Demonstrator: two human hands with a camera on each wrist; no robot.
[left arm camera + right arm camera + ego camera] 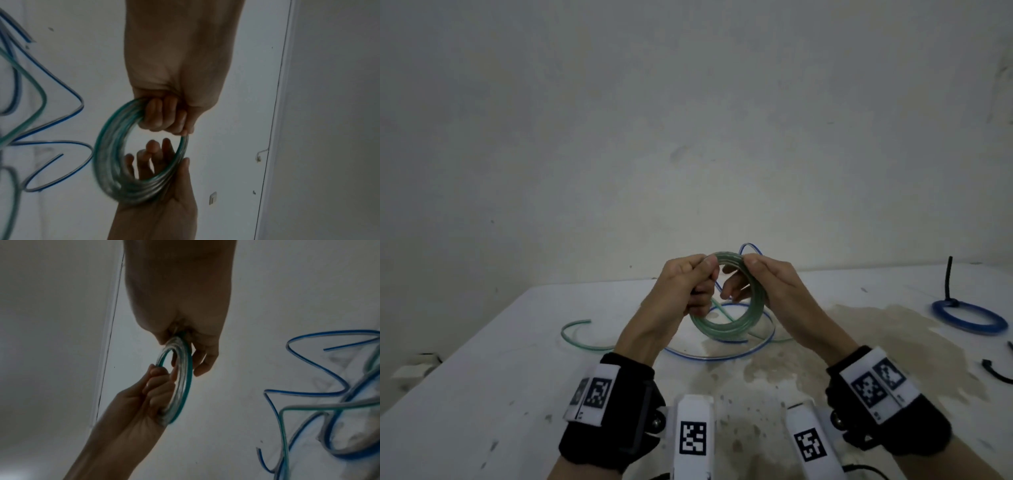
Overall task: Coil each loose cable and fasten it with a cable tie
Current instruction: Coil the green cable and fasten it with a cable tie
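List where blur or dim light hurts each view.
Head view: dim and soft, yet green coil and both hands stay readable. Left wrist view: motion blur smears the coil's lower arc; left hand shadowed. Right wrist view: right hand dark, blue cable blurred.

- Two hands: left hand (pixel 688 291), right hand (pixel 763 291)
- One green coil (pixel 726 325)
- One loose blue cable (pixel 722 356)
- One tied blue coil (pixel 969 317)
- Two loose black cable ties (pixel 996 373)
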